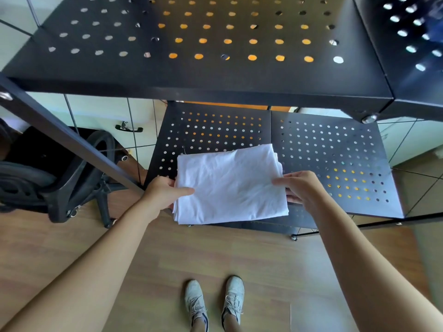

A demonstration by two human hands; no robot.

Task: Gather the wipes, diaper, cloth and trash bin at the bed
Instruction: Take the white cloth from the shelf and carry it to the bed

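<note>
Folded white cloth (231, 185) held at the front edge of the lower shelf (335, 161) of a black perforated metal rack, near edge hanging past the shelf lip over the wooden floor (239, 259). Left hand (163, 191) clamped on the cloth's left side, thumb laid across the top surface, fingers tucked out of sight beneath the stacked layers. Right hand (302, 188) closed on the right edge, thumb on top, fingertips curled under the fold. Both grips narrow, pinching the fabric between thumb and fingers. Several layers visible along the left and right edges; surface lightly creased. Far part of the cloth lying over the seam between the two shelf panels. Upper shelf (203, 44) of the same rack spread across the top of the view, dotted with round holes. Black office chair (55, 178) off to the left on the floor, well apart from the cloth. Pair of pale laced shoes (215, 303) below, toes pointing toward the rack
</note>
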